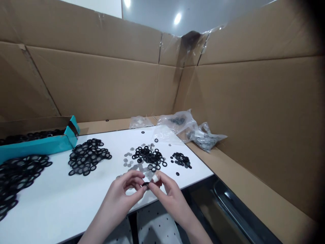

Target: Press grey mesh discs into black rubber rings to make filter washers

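Near the front edge of the white table (58, 193), my left hand (128, 188) pinches a small black ring (145, 184) between thumb and fingers. My right hand (166, 189) grips the same ring from the other side, thumb against it. A white wrap (155, 178) covers a fingertip of the right hand. Just beyond the hands lies a loose pile of black rings (148, 156), with thin grey discs (126, 160) scattered at its left. Small black round pieces (181, 159) are heaped to the right, and one round piece (177, 174) lies apart.
Rings with grey centres form a heap (87, 157) left of the middle and another (20, 173) at far left. Behind stands a teal box (38, 149) holding more rings. Clear plastic bags (175, 127) lie at the back right. Cardboard walls (106, 74) enclose the table.
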### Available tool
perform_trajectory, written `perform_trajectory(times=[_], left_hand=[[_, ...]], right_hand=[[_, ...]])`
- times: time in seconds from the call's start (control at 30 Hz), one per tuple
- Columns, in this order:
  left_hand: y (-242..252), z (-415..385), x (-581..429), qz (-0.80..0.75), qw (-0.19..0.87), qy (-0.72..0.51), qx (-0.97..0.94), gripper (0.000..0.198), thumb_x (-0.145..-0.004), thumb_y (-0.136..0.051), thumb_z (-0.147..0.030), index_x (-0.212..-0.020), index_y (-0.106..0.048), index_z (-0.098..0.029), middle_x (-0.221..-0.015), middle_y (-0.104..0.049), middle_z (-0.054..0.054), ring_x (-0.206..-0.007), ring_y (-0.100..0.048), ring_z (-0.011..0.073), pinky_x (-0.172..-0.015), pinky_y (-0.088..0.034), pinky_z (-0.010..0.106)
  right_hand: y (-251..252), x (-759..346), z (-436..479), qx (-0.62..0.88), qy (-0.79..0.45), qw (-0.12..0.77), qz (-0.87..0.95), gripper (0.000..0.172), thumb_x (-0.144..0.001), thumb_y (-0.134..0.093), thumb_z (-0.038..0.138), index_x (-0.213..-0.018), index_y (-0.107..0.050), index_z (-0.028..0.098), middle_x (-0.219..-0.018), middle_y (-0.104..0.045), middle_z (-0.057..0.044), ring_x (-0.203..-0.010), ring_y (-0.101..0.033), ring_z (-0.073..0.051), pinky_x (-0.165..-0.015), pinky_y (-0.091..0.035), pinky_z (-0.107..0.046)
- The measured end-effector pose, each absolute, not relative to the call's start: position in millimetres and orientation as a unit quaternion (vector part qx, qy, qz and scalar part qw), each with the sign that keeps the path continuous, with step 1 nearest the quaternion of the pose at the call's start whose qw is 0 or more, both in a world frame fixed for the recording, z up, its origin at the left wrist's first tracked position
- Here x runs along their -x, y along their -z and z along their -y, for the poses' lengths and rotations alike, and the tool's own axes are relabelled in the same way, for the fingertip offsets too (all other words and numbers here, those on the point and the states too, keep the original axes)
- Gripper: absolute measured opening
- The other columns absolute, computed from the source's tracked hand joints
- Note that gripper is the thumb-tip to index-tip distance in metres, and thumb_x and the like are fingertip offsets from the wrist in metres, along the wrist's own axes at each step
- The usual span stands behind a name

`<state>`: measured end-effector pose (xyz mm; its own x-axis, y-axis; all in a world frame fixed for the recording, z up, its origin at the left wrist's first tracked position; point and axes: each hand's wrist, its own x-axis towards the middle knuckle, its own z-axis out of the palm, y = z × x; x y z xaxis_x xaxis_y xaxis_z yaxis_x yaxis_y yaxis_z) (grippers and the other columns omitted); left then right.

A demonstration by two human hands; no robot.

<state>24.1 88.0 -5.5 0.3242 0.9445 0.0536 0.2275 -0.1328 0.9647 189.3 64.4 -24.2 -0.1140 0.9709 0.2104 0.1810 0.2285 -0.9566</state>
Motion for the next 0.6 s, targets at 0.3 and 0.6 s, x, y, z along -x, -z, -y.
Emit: perform_trajectory(times=[0.3, 0.6], left_hand=[[-2.2, -63.3, -18.6, -0.486, 0.516, -0.444, -0.548, 0.033, -0.067, -0.071, -0.033, -0.096, -0.063, -0.019, -0.081, -0.068, 0.004, -0.075, -0.064, 0.0174, -0.072, -0.054, 0.026], [5.9, -61.0, -17.5, -0.448, 0.573, -0.417, -0.544, 0.030, -0.071, -0.069, -0.037, -0.095, -0.065, -0.020, -0.086, -0.069, 0.006, -0.082, -0.066, 0.0202, -0.076, -0.055, 0.028]], right_hand=[[27.9, -166.8, -35.1, 0.500, -0.411, 0.483, 0.590, 0.027, -0.091, -0.046, 0.044, -0.079, -0.049, 0.020, -0.075, -0.049, 0.001, -0.070, -0.046, -0.013, -0.064, -0.038, -0.022], [32.0, -171.1, -35.2, 0.504, -0.375, 0.490, 0.605, 0.027, -0.092, -0.043, 0.045, -0.080, -0.048, 0.020, -0.072, -0.045, 0.001, -0.067, -0.045, -0.013, -0.061, -0.039, -0.021]])
